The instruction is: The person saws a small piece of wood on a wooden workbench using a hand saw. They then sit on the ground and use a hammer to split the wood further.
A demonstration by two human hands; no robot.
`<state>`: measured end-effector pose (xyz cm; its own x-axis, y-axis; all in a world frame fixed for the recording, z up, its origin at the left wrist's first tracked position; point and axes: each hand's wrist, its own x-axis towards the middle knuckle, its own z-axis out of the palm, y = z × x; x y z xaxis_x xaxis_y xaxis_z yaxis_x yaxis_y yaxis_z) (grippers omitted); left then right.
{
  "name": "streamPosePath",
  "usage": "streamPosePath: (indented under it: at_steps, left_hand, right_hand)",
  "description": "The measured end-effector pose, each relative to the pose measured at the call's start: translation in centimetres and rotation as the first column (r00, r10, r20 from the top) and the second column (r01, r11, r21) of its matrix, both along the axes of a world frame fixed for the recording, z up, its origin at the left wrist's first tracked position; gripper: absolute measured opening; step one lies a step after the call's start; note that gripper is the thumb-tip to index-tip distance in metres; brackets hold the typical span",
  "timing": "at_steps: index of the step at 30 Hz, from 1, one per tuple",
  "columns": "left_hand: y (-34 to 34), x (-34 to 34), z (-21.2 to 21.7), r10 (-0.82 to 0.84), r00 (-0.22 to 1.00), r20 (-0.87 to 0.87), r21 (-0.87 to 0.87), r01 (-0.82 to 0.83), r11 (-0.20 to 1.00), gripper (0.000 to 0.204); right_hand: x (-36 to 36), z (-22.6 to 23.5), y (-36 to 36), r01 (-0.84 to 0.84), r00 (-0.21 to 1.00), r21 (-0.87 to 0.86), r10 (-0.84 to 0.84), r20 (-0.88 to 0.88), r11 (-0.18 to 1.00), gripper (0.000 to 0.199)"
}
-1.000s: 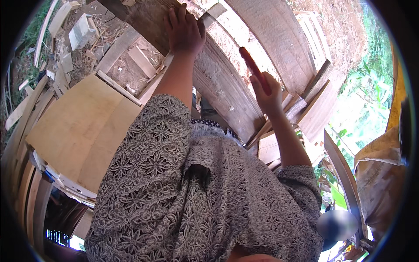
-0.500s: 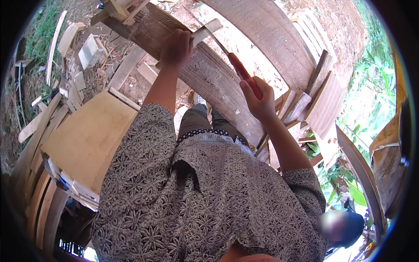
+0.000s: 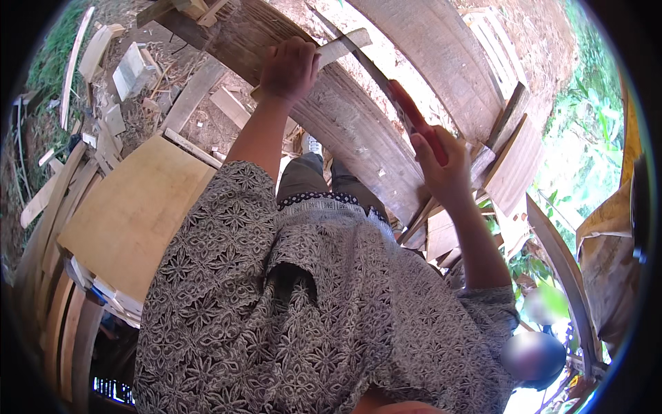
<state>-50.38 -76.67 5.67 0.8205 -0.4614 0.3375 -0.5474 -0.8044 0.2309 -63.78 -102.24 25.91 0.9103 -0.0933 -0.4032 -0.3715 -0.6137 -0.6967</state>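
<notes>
A hand saw slants across the upper middle, its red handle [image 3: 412, 114] wrapped by the fingers of my right hand [image 3: 445, 165]. Its narrow metal blade [image 3: 364, 61] crosses a pale strip of wood [image 3: 347, 45] near the strip's far end. My left hand [image 3: 291, 69] is closed over that strip, holding it down on a broad, worn plank [image 3: 352, 127]. The strip's end juts past the plank's far edge, with the blade against it. My left palm hides the middle of the strip.
A second wide board [image 3: 434, 62] runs beyond the plank. At left lie a tan wooden panel [image 3: 138, 207], a pale block [image 3: 133, 72] and several offcuts. Boards [image 3: 517, 165] lean at right. A person's head [image 3: 534, 359] shows at lower right.
My right hand has drawn the saw back toward the lower right, so more of its blade shows near the strip. My left hand stays on the strip; the view has shifted slightly.
</notes>
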Motion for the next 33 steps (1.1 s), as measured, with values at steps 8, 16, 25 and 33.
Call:
streamPosePath:
  at_steps: [8, 16, 25, 33]
  left_hand:
    - [-0.2, 0.3, 0.1, -0.013, 1.000, 0.016, -0.064, 0.014, 0.998, 0.015]
    - [0.0, 0.4, -0.6, 0.004, 1.000, 0.016, 0.004, -0.004, 1.000, 0.015]
    - [-0.4, 1.1, 0.1, -0.008, 1.000, 0.006, -0.021, 0.008, 1.000, 0.012]
    - [-1.0, -0.1, 0.0, 0.121, 0.991, 0.051, -0.039, -0.119, 0.992, 0.011]
  right_hand:
    - [9.2, 4.8, 2.9, -0.019, 0.989, 0.046, 0.012, 0.149, 0.999, 0.018]
    - [10.4, 1.0, 6.3, -0.133, 0.952, 0.158, 0.082, 0.294, 0.979, 0.029]
    - [9.9, -2.5, 5.7, -0.125, 0.935, 0.077, 0.091, 0.343, 0.989, 0.035]
    - [-1.3, -13.5, 0.7, -0.056, 0.979, -0.045, 0.064, 0.194, 0.997, 0.063]
